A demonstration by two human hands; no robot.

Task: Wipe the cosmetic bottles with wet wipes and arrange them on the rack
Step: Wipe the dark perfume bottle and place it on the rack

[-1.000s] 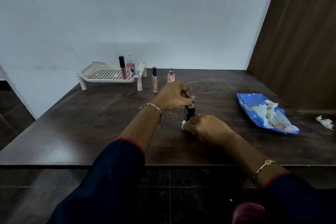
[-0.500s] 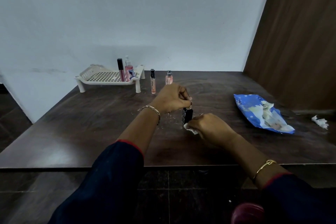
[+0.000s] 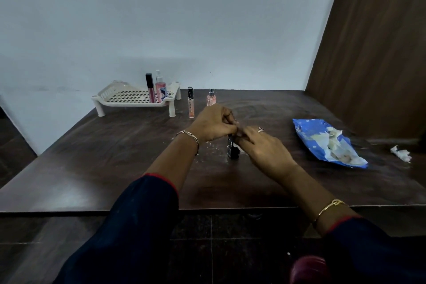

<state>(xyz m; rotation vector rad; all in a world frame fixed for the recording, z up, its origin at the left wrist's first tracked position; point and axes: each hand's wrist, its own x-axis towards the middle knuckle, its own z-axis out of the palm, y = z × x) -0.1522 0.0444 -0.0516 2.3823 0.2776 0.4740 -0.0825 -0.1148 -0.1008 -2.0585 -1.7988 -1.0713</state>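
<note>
As it stands on the counter (image 3: pixel 115 157), the black bottle (image 3: pixel 231 148) is pinched by its top, directly under the left grip (image 3: pixel 213 124); the right grip's (image 3: pixel 262 147) hold cannot be told.

A dark brown wooden counter (image 3: pixel 92 157) is set against a pale wall, its near edge running across the view. At the far left a white perforated rack (image 3: pixel 133 104) is stood on short legs. Just right of it, a slim lip gloss tube (image 3: pixel 190 104) with a black cap and a small pink perfume bottle (image 3: pixel 211 98) are stood upright, slightly apart. Near the middle a small dark bottle (image 3: pixel 231 150) is stood upright, with white flecks (image 3: pixel 213 148) scattered beside it. To the right an opened blue wet wipes pack (image 3: pixel 315 138) is laid flat, and a crumpled white wipe (image 3: pixel 401 154) is seen near the right edge.
</note>
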